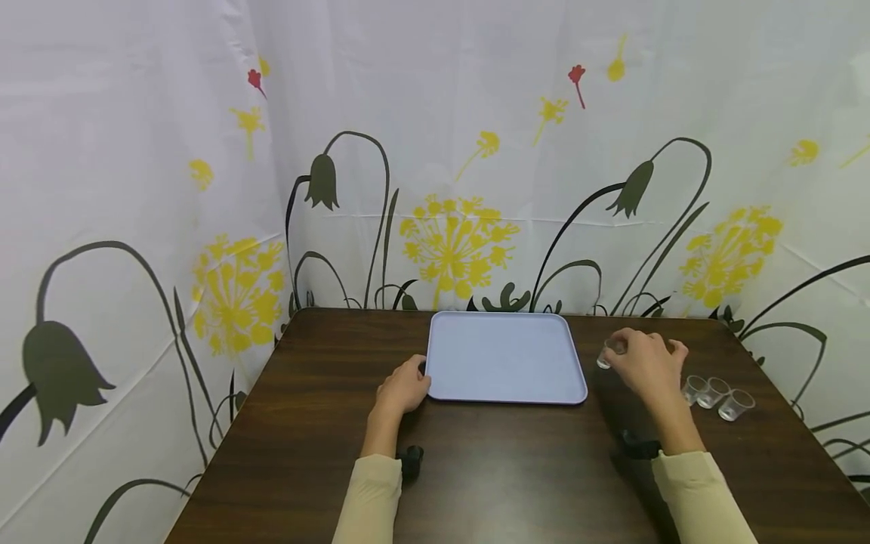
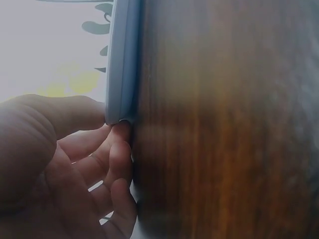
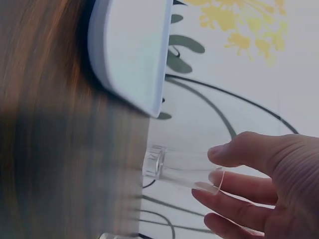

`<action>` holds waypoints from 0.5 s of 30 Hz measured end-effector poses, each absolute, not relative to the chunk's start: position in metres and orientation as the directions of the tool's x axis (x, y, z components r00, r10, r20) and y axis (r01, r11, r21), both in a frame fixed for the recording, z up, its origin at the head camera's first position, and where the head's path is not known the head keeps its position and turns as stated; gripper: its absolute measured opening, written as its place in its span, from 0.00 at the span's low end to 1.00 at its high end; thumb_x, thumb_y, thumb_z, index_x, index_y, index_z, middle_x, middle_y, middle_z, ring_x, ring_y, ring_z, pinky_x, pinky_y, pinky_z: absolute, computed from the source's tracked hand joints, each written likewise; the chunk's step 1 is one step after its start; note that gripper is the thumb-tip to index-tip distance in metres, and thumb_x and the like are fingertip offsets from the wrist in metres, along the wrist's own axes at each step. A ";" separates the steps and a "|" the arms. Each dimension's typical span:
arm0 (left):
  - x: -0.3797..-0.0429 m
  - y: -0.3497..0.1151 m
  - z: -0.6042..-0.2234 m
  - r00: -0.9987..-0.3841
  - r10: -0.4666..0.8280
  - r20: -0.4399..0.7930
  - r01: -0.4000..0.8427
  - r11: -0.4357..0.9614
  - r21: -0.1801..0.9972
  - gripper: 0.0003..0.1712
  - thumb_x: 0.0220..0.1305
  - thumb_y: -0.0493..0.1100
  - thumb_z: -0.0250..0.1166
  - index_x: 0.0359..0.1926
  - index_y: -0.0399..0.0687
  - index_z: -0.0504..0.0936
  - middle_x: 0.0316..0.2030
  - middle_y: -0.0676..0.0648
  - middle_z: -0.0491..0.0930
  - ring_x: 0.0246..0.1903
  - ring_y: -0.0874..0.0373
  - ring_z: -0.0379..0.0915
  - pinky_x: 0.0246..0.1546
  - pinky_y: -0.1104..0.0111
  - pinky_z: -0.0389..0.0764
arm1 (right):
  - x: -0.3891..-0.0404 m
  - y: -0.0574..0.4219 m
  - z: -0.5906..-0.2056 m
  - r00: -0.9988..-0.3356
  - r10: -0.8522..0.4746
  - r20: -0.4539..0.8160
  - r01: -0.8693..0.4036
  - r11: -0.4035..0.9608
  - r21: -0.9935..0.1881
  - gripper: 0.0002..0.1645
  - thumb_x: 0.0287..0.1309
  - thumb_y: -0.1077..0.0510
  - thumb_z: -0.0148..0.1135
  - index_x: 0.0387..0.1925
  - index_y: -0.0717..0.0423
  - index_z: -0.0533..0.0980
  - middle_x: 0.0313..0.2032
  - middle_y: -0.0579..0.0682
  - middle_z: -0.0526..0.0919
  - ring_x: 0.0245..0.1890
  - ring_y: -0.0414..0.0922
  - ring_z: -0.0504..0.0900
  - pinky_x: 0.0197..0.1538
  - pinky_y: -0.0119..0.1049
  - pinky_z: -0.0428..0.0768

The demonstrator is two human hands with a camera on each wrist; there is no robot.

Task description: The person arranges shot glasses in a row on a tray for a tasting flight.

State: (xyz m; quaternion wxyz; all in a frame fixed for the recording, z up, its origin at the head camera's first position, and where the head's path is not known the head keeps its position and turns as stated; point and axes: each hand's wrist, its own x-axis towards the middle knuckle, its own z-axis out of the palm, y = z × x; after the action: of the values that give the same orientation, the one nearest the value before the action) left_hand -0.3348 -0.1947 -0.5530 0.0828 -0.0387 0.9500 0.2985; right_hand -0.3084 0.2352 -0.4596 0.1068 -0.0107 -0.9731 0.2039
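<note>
A pale lavender-blue tray (image 1: 503, 359) with a low rim lies on the table, bare on top. At its left edge my left hand (image 1: 404, 389) pinches the rim, thumb against the side and the other fingers curled low by the table, as the left wrist view shows. To the right of the tray, my right hand (image 1: 646, 366) holds a small clear shot glass (image 3: 182, 167) by its rim between thumb and fingers. That glass is upright, its thick base close over the wood.
Three more clear shot glasses (image 1: 736, 406) stand in a slanting row right of my right wrist. The dark brown wooden table (image 1: 516, 476) reaches back to a white curtain (image 1: 435, 91) printed with flowers. A black wrist strap (image 1: 639, 446) shows on my right arm.
</note>
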 end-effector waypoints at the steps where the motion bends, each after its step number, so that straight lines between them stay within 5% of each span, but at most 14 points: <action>1: -0.335 -0.195 -0.553 -0.983 -0.022 -0.180 -0.122 0.818 0.562 0.31 0.77 0.51 0.58 0.78 0.56 0.72 0.41 0.54 0.80 0.40 0.53 0.77 0.50 0.46 0.74 | -0.309 0.233 -0.459 -0.977 0.067 0.204 -0.021 0.915 -0.403 0.21 0.67 0.50 0.66 0.54 0.60 0.84 0.49 0.63 0.90 0.61 0.69 0.75 0.68 0.79 0.45; 15: -0.351 -0.205 -0.577 -0.985 -0.006 -0.170 -0.110 0.786 0.608 0.31 0.74 0.54 0.62 0.76 0.60 0.74 0.46 0.55 0.84 0.45 0.52 0.80 0.54 0.41 0.75 | -0.325 0.198 -0.451 -0.945 0.026 0.325 -0.096 0.931 -0.353 0.20 0.67 0.50 0.63 0.53 0.55 0.87 0.46 0.59 0.92 0.55 0.65 0.82 0.65 0.76 0.53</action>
State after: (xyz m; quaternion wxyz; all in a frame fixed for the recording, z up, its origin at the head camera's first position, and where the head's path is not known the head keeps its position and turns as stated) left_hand -0.3508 -0.2051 -0.5770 0.0798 -0.0310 0.9416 0.3256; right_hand -0.3250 0.1976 -0.4506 0.1641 0.0181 -0.9687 0.1853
